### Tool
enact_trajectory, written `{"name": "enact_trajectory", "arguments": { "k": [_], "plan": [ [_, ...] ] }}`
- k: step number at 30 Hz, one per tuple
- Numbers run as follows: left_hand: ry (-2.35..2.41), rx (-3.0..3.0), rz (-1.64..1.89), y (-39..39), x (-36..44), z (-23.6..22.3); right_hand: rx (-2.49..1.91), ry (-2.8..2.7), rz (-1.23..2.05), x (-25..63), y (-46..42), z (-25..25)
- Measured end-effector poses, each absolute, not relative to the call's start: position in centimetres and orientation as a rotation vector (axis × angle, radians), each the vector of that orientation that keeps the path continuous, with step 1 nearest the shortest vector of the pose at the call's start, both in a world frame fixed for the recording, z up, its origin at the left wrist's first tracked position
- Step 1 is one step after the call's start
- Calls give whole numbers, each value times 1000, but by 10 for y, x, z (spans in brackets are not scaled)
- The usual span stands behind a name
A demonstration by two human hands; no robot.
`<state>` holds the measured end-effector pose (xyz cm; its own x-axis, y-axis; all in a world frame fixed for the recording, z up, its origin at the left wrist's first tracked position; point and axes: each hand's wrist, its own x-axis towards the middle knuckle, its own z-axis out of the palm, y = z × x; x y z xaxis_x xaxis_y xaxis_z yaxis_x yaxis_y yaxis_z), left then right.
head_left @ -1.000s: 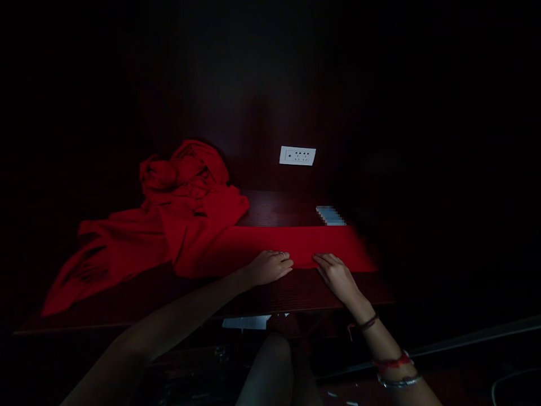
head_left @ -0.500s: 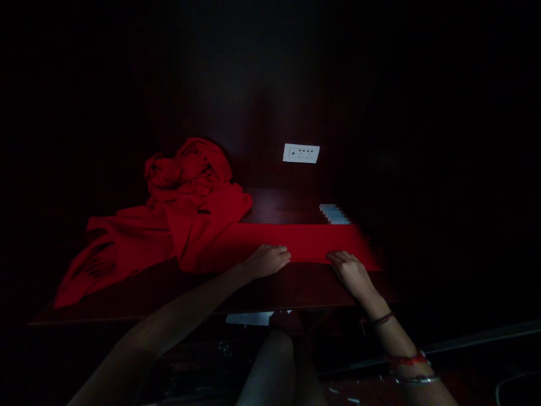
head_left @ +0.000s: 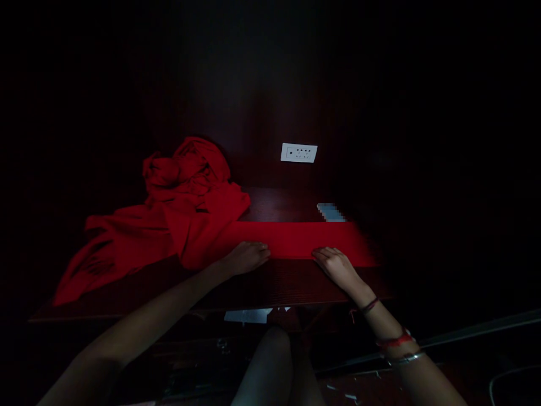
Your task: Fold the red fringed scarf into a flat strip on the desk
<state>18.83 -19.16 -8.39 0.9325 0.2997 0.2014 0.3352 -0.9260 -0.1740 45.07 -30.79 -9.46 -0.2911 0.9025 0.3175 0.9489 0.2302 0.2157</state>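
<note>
A red scarf (head_left: 291,239) with a fringed end lies across the dark wooden table, its right part laid flat as a long, narrow folded strip. My left hand (head_left: 249,256) is closed at the strip's near edge, fingers curled onto the fabric. Farther right along that same edge, my right hand (head_left: 336,265) has its fingers pressed together on the cloth. Between the two hands the edge runs straight. Toward the left, the scarf turns into a loose, crumpled heap. Its right end fades into shadow.
A dark table top (head_left: 270,287) ends in front of my knees. Behind the strip lies a blurred-out bluish flat object (head_left: 332,212). A white wall socket (head_left: 298,153) is set in the back panel. Papers (head_left: 248,316) show below the table edge.
Both hands have slid left along the near edge of the strip, the left one a little more than the right. The crumpled heap looks the same.
</note>
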Motion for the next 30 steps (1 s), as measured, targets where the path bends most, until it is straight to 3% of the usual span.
{"name": "enact_trajectory", "arguments": {
  "k": [5, 11, 20, 30],
  "plan": [
    [-562, -2934, -217, -177, 144, -78, -1871, -2266, -508, 475, -320, -94],
    [-615, -2918, -236, -180, 163, -75, -1555, -2457, -277, 391, -288, -81],
    [-638, -2827, -234, -191, 157, -70, -1708, -2381, -545, 358, -268, -90],
    [-776, -2709, -210, -193, 161, -78, -1548, -2272, -377, 353, -269, -87]
  ]
}}
